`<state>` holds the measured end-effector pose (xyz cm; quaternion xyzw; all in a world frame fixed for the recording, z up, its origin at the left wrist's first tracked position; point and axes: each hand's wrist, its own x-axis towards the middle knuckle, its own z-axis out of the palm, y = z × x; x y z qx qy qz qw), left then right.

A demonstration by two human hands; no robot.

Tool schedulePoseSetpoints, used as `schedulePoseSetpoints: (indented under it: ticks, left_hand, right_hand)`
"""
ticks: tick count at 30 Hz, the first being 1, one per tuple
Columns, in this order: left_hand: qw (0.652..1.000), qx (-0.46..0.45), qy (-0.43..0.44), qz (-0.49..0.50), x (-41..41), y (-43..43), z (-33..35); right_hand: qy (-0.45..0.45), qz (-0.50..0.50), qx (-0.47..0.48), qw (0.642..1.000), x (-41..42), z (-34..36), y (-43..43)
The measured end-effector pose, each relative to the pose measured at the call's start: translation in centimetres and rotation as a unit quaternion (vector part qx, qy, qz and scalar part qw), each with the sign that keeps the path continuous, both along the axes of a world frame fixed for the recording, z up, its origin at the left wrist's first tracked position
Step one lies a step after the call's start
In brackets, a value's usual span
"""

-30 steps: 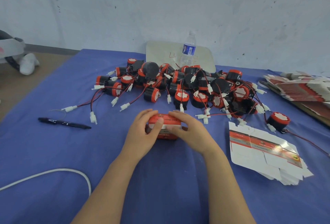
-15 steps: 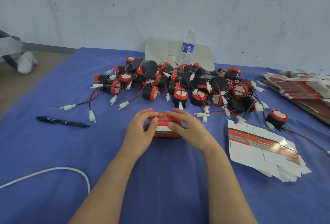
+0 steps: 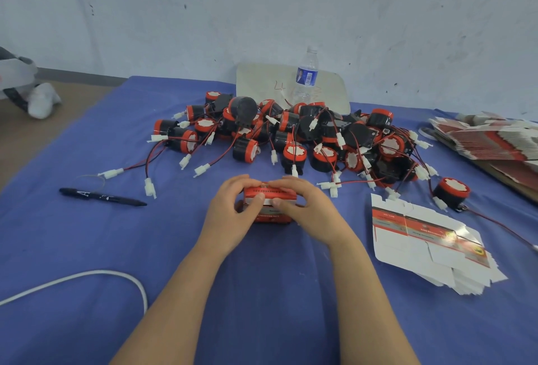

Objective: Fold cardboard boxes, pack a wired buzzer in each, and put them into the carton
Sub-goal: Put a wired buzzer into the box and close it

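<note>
A small red and white cardboard box (image 3: 272,193) stands on the blue cloth at the centre. My left hand (image 3: 230,213) grips its left end, thumb on the front face. My right hand (image 3: 305,210) grips its right end, fingers curled over the top. Behind it lies a heap of black and red wired buzzers (image 3: 291,134) with white plugs. One buzzer (image 3: 450,195) sits apart at the right. A stack of flat unfolded boxes (image 3: 428,245) lies to the right of my hands. No carton is in view.
A black pen (image 3: 102,196) lies at the left and a white cable (image 3: 87,277) curves at the lower left. A water bottle (image 3: 305,76) stands at the back before a pale board (image 3: 262,85). More flat boxes (image 3: 489,137) are piled far right.
The box has turned up between my hands so its top flap side faces me more. My fingers have shifted over its top edge. The other things have not moved.
</note>
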<state>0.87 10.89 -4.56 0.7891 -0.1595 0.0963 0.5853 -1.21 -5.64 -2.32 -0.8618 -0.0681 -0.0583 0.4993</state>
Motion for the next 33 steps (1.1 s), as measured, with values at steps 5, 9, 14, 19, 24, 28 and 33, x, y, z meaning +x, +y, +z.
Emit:
schedulePoseSetpoints:
  ticks: [5,9,14,19,24,28,33]
  left_hand:
    - [0.999,-0.020,0.027,0.016,0.1,-0.2,0.3]
    - [0.999,-0.026,0.042,0.021,0.0,-0.4,0.4]
    - [0.998,-0.031,0.054,0.000,-0.3,-0.4,0.5]
    - [0.996,-0.027,0.080,-0.035,-0.4,0.1,0.8]
    - [0.996,-0.042,0.083,-0.018,-0.6,-0.7,0.7]
    - [0.992,-0.072,0.101,-0.010,-0.8,-1.2,0.9]
    - [0.991,-0.086,0.102,0.006,-1.2,-1.8,1.1]
  right_hand:
    - [0.045,-0.002,0.057,0.997,-0.1,0.4,-0.2]
    - [0.054,-0.015,0.087,0.995,-0.1,0.3,-0.3]
    - [0.060,-0.043,0.103,0.992,0.2,-0.1,-0.3]
    - [0.069,-0.051,0.112,0.990,0.3,-0.2,-0.3]
    - [0.074,-0.052,0.116,0.989,0.2,-0.2,-0.3]
    - [0.070,-0.050,0.118,0.989,0.3,-0.3,-0.3]
    - [0.073,-0.047,0.130,0.988,0.2,-0.3,-0.3]
